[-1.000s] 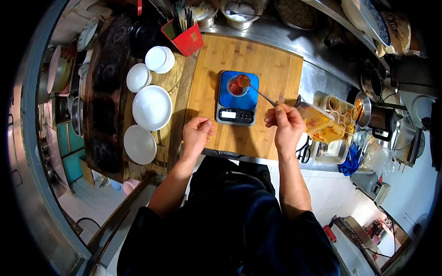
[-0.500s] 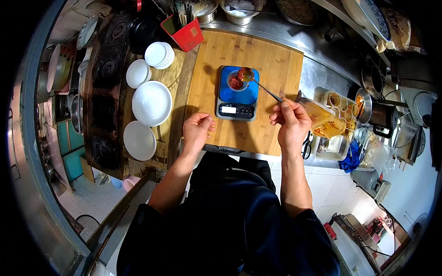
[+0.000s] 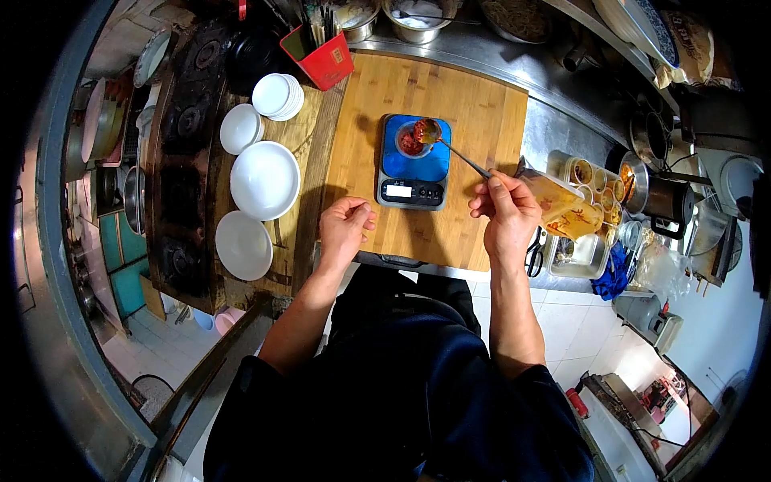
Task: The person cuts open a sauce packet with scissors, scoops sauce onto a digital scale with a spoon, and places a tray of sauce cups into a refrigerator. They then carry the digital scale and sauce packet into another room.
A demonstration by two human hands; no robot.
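Right grip (image 3: 511,210) on one spoon (image 3: 466,158)

One head-worn camera is looking forward and down from close above, showing left hand (image 3: 344,229) and right hand (image 3: 511,210) mid-frame.

Along the left I can make out a dark, soot-stained stove (image 3: 183,193), and beside it a row of white crockery: a stack of small dishes (image 3: 271,95) farthest off, then nested bowls (image 3: 239,129), a large round bowl (image 3: 265,181) and a shallow bowl (image 3: 244,246). A tilted red holder (image 3: 331,66) full of thin sticks stands near the small dishes. Beyond it I see a metal bowl (image 3: 416,35) with something white in it. Over on my right, a crumpled blue cloth (image 3: 612,275) lies just beside a metal tray (image 3: 590,267), near a clear plastic bag (image 3: 665,273).
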